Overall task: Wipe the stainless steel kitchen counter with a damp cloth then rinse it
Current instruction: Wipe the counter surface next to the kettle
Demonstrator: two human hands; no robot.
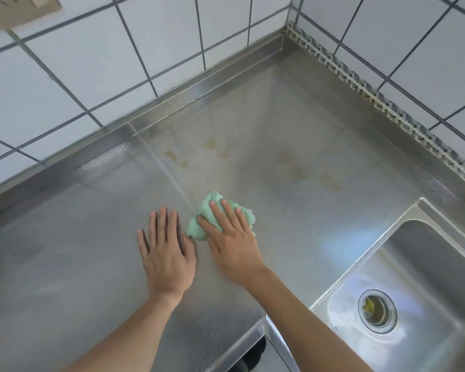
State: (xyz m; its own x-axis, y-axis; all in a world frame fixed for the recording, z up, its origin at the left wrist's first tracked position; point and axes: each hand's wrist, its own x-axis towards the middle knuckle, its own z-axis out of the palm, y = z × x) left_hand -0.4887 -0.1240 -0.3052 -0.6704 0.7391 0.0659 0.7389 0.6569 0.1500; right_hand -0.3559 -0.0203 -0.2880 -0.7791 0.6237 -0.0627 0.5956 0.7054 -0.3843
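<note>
A crumpled green cloth (206, 210) lies on the stainless steel counter (320, 146) near its middle. My right hand (232, 237) presses flat on top of the cloth, fingers spread over it. Just to the left, my left hand (165, 251) rests palm down on the bare steel, fingers together, holding nothing. Several yellowish-brown stains (298, 170) mark the counter beyond the cloth, towards the back corner. The sink (419, 264) with its round drain (376, 312) is set into the counter at the lower right.
White tiled walls (105, 63) meet in the corner behind the counter. A perforated metal strip (387, 106) runs along the right wall's base. The counter's front edge (239, 342) drops off below my arms.
</note>
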